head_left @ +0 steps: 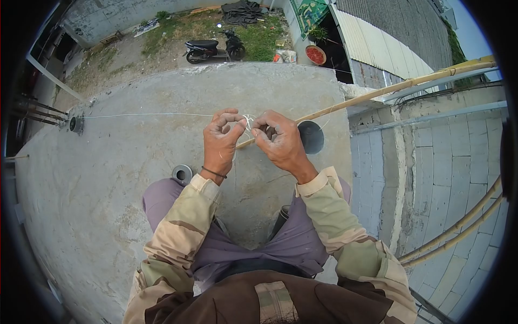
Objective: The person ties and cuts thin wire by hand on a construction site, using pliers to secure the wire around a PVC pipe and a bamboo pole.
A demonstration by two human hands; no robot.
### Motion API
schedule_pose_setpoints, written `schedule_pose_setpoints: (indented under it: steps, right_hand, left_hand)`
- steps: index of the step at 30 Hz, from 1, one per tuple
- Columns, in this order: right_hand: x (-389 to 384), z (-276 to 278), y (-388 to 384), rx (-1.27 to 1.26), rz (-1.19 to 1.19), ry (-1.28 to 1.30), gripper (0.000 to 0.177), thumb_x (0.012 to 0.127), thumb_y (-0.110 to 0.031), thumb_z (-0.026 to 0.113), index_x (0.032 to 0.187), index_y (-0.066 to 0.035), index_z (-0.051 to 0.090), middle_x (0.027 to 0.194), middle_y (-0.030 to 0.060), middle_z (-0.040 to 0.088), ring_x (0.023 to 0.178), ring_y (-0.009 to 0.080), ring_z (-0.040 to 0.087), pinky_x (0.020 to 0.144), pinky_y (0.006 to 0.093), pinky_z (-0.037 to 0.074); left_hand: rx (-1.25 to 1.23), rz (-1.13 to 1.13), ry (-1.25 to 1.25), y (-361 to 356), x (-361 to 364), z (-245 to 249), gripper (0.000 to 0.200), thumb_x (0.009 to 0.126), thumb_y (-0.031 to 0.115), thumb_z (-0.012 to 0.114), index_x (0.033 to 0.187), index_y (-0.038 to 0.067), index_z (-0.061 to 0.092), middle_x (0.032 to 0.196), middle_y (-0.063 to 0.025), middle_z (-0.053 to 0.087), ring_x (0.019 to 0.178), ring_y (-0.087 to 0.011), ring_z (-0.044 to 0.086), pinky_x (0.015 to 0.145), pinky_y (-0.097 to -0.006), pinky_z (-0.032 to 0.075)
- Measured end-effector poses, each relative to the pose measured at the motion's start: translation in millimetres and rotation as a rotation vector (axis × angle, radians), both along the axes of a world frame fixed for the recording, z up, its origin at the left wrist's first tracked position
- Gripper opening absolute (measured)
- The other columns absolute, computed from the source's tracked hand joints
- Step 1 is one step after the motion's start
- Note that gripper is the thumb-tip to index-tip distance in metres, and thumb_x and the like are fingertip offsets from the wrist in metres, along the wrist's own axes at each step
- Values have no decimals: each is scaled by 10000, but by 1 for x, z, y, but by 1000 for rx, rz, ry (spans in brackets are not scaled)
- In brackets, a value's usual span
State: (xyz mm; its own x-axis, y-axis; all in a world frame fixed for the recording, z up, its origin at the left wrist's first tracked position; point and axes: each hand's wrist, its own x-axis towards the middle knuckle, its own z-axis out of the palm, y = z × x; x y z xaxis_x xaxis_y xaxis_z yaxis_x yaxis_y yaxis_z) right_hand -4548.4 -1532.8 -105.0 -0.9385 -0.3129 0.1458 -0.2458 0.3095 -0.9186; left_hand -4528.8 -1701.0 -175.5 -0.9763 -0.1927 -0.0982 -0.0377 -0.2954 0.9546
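A small tangle of white string [248,122] sits between my two hands, in front of my knees. My left hand [222,137] pinches the string on its left side, thumb against the bent fingers. On the other side my right hand [280,141] pinches it too, with the fingers curled. From the left hand a thin taut line [151,114] runs left across the concrete to a dark cylindrical object [76,125] near some rods. A bamboo pole [345,104] passes behind my hands. Close by my right hand is a round dark grey opening or disc [311,137].
I am low over a concrete slab [108,189]. A grey ring-shaped roll [182,173] lies by my left knee. To the right, beyond the slab's edge, stands a block wall [448,156] with more bamboo poles [458,232]. A motorbike [215,47] is parked on the ground beyond.
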Motion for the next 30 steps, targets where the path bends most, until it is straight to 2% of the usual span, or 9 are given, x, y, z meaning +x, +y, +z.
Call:
schedule_pose_setpoints:
  steps: [2,8,14,17,19,22,26,28,30]
  right_hand:
    - [-2,-1,4,29,69,5,85,878,-62,714,914,11,686,850,44,659,745,99,610,644,271,491]
    - [-11,-13,13,-120,192,-87,104,874,-57,707,949,14,700,857,27,634,755,98,579,675,277,486]
    - [-13,-23,13,-288,-52,-156,166,858,-100,754,965,15,702,955,37,636,833,100,584,688,273,489]
    - [-7,-14,2,-190,-115,-78,226,841,-134,808,983,8,704,925,50,636,800,109,587,672,281,489]
    - [-7,-12,1,51,-83,101,230,835,-137,837,994,0,744,918,60,646,778,126,593,658,286,489]
    - [-6,-16,1,104,-133,86,192,843,-117,834,994,-10,786,916,63,655,775,138,611,652,288,491]
    - [-8,-26,3,-28,-170,81,139,853,-93,814,967,-13,811,895,48,651,802,139,629,642,289,491]
    - [-11,-29,4,-122,-145,-64,194,834,-69,802,1018,-7,792,963,64,649,823,134,632,679,298,498]
    - [-8,-26,1,-118,-213,-35,237,819,-46,781,1054,-10,774,1005,86,637,852,162,633,712,310,500]
  left_hand:
    - [17,-13,-7,0,-1,-2,126,871,148,795,957,58,784,1328,-70,569,1219,-234,564,1109,-546,359]
    - [54,-7,-18,1,-1,5,116,890,112,778,983,43,772,1326,-85,574,1223,-209,564,1089,-432,424]
    - [98,9,38,2,-3,11,110,910,78,748,981,-6,738,1233,-119,694,1155,-215,632,1049,-358,471]
    - [-71,17,100,4,-2,6,99,910,81,744,962,-2,728,1118,-108,746,1083,-198,667,1008,-334,489]
    - [-310,39,207,4,-1,12,85,905,70,729,952,-1,723,1039,-92,762,1026,-185,685,973,-325,502]
    - [-406,45,251,4,-1,13,75,895,56,718,949,4,726,1016,-83,761,976,-184,696,939,-326,513]
    - [-298,21,157,5,0,3,79,895,53,708,950,2,732,966,-75,756,956,-170,698,935,-322,523]
    - [-146,39,109,9,-1,5,94,890,54,715,958,-9,732,940,-78,752,943,-150,697,920,-311,537]
    - [-173,46,97,8,-1,7,93,890,53,715,955,-11,730,946,-81,751,940,-147,698,913,-306,542]
